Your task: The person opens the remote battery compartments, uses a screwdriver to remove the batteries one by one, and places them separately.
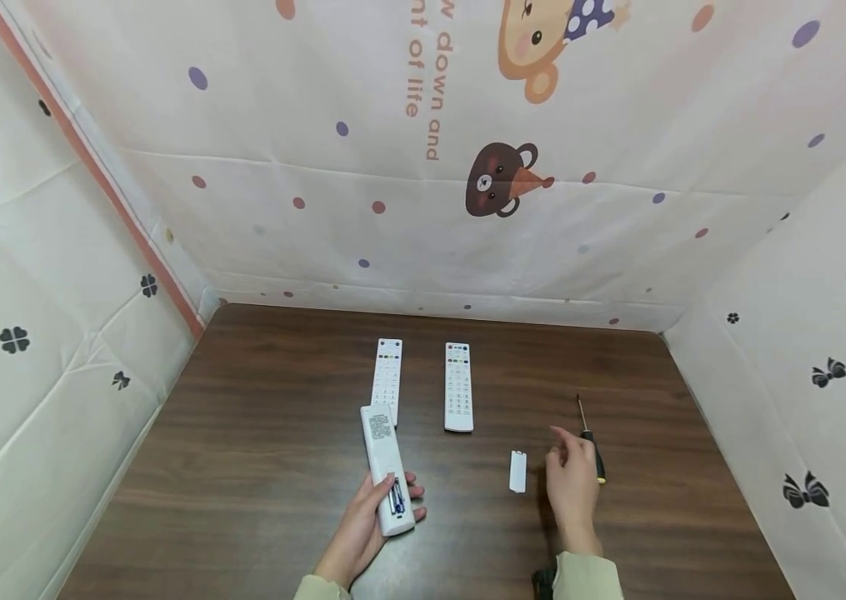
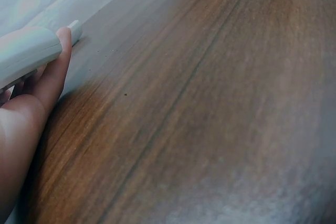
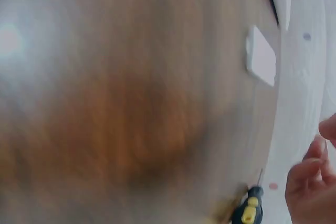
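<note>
My left hand (image 1: pixel 362 525) grips a white remote control (image 1: pixel 385 467), its back turned up and a label near the far end. The battery compartment is uncovered; something dark and bluish shows inside, too small to tell. In the left wrist view the thumb and part of the remote (image 2: pixel 26 51) appear at the left edge. My right hand (image 1: pixel 574 483) is over the table beside a screwdriver (image 1: pixel 595 458) with a black and yellow handle. Its fingers are loosely bent, with nothing visible between them. Left of this hand lies a small white battery cover (image 1: pixel 518 472).
Two more white remotes lie button side up: one (image 1: pixel 387 371) partly behind the held remote, another (image 1: pixel 458 387) to its right. The brown wooden table (image 1: pixel 257 467) is bordered by printed cloth walls (image 1: pixel 407 242) at the back and both sides.
</note>
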Available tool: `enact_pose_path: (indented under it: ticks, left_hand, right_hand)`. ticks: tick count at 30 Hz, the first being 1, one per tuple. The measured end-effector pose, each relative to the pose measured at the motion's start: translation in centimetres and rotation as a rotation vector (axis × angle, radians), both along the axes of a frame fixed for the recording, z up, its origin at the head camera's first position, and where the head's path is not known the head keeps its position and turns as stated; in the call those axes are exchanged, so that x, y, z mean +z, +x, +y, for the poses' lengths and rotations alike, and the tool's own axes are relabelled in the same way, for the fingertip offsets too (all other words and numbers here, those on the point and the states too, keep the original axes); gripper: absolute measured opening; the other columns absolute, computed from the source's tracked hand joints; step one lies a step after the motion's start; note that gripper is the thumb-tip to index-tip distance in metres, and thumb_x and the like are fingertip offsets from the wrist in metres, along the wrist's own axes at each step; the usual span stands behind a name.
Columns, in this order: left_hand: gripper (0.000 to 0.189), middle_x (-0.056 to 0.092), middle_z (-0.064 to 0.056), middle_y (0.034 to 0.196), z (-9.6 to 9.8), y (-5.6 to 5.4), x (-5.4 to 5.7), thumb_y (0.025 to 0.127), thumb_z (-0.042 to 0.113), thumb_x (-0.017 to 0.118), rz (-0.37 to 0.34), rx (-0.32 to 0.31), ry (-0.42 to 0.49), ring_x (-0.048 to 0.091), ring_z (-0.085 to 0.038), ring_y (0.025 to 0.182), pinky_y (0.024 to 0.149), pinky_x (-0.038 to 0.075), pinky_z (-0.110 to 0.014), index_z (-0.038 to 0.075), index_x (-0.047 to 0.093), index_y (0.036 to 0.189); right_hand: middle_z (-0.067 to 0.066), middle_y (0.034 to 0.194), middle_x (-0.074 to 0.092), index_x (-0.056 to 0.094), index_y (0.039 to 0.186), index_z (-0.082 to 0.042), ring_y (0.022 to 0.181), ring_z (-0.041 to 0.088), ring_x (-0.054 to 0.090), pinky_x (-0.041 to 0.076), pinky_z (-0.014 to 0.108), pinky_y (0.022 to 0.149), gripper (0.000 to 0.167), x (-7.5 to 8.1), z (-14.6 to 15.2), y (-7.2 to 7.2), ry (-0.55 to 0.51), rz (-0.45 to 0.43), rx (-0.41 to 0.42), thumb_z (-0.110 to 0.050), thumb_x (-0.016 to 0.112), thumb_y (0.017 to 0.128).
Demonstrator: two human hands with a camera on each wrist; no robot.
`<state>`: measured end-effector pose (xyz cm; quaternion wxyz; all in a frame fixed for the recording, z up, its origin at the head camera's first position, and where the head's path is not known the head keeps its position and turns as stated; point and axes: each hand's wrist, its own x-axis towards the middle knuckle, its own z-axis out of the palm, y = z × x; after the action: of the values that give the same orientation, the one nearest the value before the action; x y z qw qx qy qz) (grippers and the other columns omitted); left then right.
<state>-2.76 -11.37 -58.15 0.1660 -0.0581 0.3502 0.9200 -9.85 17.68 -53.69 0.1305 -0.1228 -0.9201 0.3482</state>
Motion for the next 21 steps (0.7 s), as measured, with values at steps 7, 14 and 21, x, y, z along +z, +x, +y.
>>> enact_pose_path:
  ticks: [7,14,21]
  left_hand:
    - [0.050,0.041,-0.021,0.123,0.0,0.1,0.1,0.095,0.024,0.041,-0.003,-0.001,-0.011,0.050,-0.033,0.108,0.088,0.039,-0.056,0.010,0.017,0.138]
    - [0.051,0.038,-0.023,0.125,0.0,0.0,0.2,0.096,0.024,0.041,0.000,-0.005,-0.010,0.049,-0.032,0.108,0.088,0.038,-0.056,0.010,0.016,0.138]
    - [0.054,0.038,-0.023,0.126,-0.1,0.0,0.1,0.095,0.025,0.042,-0.009,-0.014,0.002,0.048,-0.034,0.109,0.088,0.039,-0.056,0.010,0.015,0.139]
  right_hand:
    - [0.020,0.116,0.039,0.047,0.128,-0.008,0.103,0.036,0.033,0.035,0.049,0.072,0.044,0.8,2.2,-0.9,0.010,0.021,-0.091,-0.012,0.055,0.086]
    - [0.027,0.131,0.025,0.020,0.143,-0.012,0.114,0.044,0.022,0.025,0.057,0.084,0.067,0.9,3.2,-1.8,-0.006,-0.153,-0.057,-0.036,0.052,0.088]
    - [0.029,0.132,0.021,0.018,0.142,-0.010,0.114,0.045,0.019,0.021,0.058,0.084,0.067,0.7,3.7,-2.2,0.001,-0.235,-0.053,-0.033,0.052,0.089]
